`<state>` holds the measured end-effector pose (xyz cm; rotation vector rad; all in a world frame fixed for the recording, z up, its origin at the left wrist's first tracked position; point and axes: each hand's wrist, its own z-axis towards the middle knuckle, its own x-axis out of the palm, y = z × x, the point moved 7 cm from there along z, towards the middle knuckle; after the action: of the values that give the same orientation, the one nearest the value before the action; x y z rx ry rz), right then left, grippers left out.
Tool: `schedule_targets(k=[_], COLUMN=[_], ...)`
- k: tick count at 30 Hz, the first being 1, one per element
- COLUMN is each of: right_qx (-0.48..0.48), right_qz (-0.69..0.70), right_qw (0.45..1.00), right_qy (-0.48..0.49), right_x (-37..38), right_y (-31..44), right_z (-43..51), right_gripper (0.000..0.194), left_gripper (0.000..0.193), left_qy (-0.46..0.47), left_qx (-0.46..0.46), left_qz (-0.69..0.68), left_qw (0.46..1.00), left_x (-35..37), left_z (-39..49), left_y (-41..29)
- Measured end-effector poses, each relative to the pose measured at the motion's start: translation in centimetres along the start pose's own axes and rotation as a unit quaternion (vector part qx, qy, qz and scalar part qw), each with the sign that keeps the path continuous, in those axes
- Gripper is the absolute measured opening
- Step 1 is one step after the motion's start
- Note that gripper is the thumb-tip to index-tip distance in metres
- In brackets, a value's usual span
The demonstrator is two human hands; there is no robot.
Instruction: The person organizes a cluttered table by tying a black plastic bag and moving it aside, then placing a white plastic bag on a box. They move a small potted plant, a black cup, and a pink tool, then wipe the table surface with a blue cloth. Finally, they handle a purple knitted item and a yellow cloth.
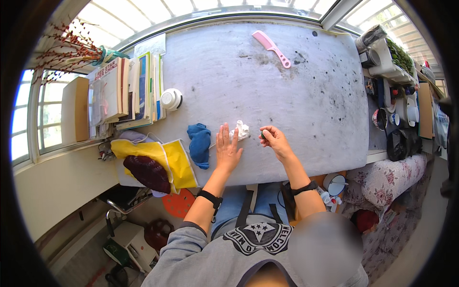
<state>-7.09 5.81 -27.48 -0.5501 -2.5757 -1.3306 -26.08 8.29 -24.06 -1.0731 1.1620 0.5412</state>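
On the grey-covered table, my left hand (226,150) lies palm down with its fingers apart, over a thin pale strip or stick whose ends are partly hidden. Crumpled white tissue (241,130) touches or lies just beside its fingertips. A folded blue cloth (199,145) is left of that hand. To the right, my right hand (276,141) pinches a small dark green object (263,135) between thumb and fingers; its kind cannot be told. A pink comb (271,48) lies near the window side of the table.
At the left stand a row of books (143,82) and a white round device (171,99). A yellow bag (179,161) and a dark maroon knitted item (147,174) lie at the near left edge. Shelves at the right hold cups, a black plastic bag (398,144) and a planter (400,55).
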Motion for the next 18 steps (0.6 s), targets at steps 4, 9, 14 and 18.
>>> schedule_targets(k=[4,9,14,18], right_qx=[0.022,-0.043,-0.166,-0.302], right_qz=[-0.055,-0.102,-0.290,-0.455], right_qw=[0.998,0.994,0.942,0.821], right_qy=[-0.034,0.025,-0.038,-0.169], right_x=[2.4,8.5,8.8,6.9], right_y=[-1.5,-3.6,-3.3,-0.8], right_z=[-1.1,-2.5,-2.0,0.4], right_gripper=[0.019,0.016,0.019,0.031], left_gripper=[0.069,0.058,0.061,0.063], left_qy=[-0.041,-0.051,-0.078,-0.091], left_qx=[0.007,0.044,-0.052,-0.098], left_qz=[-0.104,-0.190,-0.163,-0.149], left_qw=[0.994,0.979,0.982,0.980], left_x=[-2.1,-4.2,-4.9,-4.9], left_z=[-2.3,-6.7,-10.6,-13.2], left_y=[0.0,-0.2,2.1,2.9])
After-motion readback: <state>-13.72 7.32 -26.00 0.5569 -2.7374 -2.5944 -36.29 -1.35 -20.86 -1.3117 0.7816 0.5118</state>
